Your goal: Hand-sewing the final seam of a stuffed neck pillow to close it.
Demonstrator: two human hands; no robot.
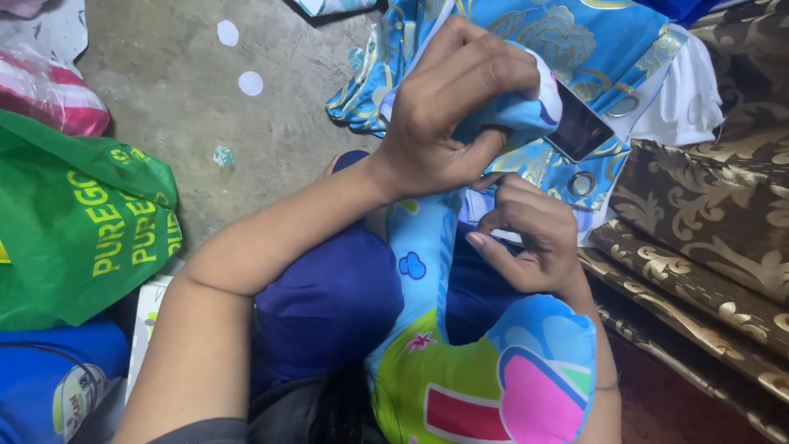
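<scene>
Seen from above, a person sits on a concrete floor (164, 90) with a stuffed cloth toy (460, 370) lying across the lap, light blue with patches of green, pink and red. The left hand (448, 107) is closed tight around the toy's narrow upper end, bunching the fabric in its fist. The right hand (534, 234) sits just below it, thumb and fingertips pinched together at the seam; anything held in that pinch is too small to make out. This looks like hand stitching or closing of a seam, partway along. The next move likely calls for a firm left grip while the right draws along the seam line. Beyond the hands lies blue and gold eyelet curtain cloth (575, 41), brown and gold fabric (723, 214) at the right, and a green bag (74, 222) at the floor's left edge.
</scene>
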